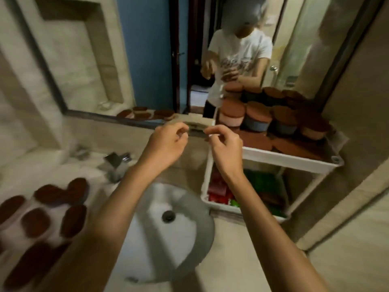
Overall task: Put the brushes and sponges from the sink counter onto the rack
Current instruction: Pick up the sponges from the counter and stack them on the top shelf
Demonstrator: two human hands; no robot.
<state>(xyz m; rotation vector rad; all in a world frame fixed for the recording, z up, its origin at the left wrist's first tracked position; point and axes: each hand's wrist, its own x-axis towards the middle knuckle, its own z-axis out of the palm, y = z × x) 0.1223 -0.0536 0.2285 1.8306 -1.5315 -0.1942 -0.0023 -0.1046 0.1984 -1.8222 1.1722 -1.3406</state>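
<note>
The white rack (290, 158) stands right of the sink (168, 228). The brown brushes (48, 209) lie on the counter at left. My left hand (166, 144) and right hand (226, 148) hover above, fingers curled narrow; I cannot tell if they hold something.

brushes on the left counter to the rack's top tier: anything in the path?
Top tier is crowded with tubs; little bare space shows. Between the brushes and the rack lie only the open basin and the low tap.
</note>
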